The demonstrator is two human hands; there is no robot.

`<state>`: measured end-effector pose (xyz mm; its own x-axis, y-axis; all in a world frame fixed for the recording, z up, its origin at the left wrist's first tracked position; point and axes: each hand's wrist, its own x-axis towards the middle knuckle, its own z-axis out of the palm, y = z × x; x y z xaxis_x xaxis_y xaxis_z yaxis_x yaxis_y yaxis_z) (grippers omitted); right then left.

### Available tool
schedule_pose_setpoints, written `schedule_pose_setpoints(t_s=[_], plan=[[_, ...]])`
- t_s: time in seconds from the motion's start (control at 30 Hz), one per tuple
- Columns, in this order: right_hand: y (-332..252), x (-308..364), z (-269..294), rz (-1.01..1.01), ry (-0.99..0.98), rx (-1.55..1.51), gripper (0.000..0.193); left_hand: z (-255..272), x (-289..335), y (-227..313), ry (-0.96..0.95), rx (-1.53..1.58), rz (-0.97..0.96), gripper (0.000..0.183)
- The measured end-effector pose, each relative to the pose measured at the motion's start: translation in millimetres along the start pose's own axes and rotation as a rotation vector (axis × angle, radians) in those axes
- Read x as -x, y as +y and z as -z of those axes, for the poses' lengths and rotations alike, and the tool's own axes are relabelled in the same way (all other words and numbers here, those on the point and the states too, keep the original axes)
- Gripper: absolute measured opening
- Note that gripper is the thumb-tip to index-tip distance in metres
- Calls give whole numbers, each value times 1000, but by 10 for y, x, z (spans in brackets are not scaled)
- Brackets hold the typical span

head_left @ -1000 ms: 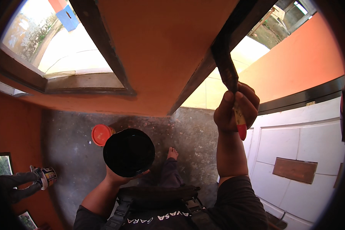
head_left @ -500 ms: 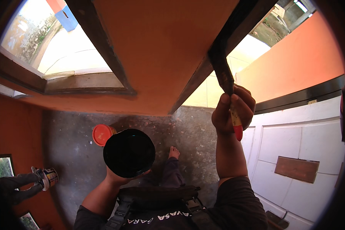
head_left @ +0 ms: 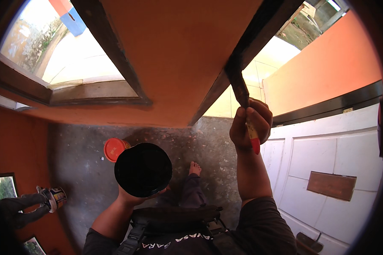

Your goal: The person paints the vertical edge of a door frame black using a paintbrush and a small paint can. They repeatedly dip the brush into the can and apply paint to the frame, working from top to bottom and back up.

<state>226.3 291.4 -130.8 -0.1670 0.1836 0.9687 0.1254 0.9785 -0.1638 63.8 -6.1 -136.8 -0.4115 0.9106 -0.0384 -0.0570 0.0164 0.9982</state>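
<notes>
My right hand [head_left: 252, 124] pinches a paintbrush [head_left: 254, 138] with a red-tipped, yellowish handle. Its dark bristles press against the wooden door frame [head_left: 210, 94]. Above the bristles the frame is black and wet-looking; below them it is a duller brown. A round pot of black paint [head_left: 143, 170] rests in my left hand [head_left: 132, 196], which wraps round it from below, most of the fingers hidden under it.
On the concrete floor [head_left: 85, 146] stands a tub with a red lid [head_left: 115, 149]. A paint can with cloth [head_left: 56, 199] is at the left wall. An orange wall [head_left: 174, 51] lies between a window frame [head_left: 98, 101] and the doorway. A white panelled door [head_left: 323, 153] stands at right.
My right hand and the brush have shifted slightly left and down along the door frame. The black coat reaches a little lower. My left hand and the pot have hardly moved.
</notes>
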Motion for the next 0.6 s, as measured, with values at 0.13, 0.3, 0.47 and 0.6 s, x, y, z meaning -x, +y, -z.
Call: schedule_pose_setpoints(t_s=[0.13, 0.3, 0.47, 0.6], plan=[[-104, 69, 63, -53, -47, 18, 30, 35, 27, 33, -20, 0, -22, 106], [-337, 74, 214, -103, -87, -29, 29, 103, 21, 73, 27, -76, -148, 95], [-617, -75, 391, -140, -81, -28, 26, 120, 35, 337, 102, 53, -108, 77], [-735, -173, 466, -181, -36, -13, 23, 162, -13, 546, 94, 80, -188, 74]])
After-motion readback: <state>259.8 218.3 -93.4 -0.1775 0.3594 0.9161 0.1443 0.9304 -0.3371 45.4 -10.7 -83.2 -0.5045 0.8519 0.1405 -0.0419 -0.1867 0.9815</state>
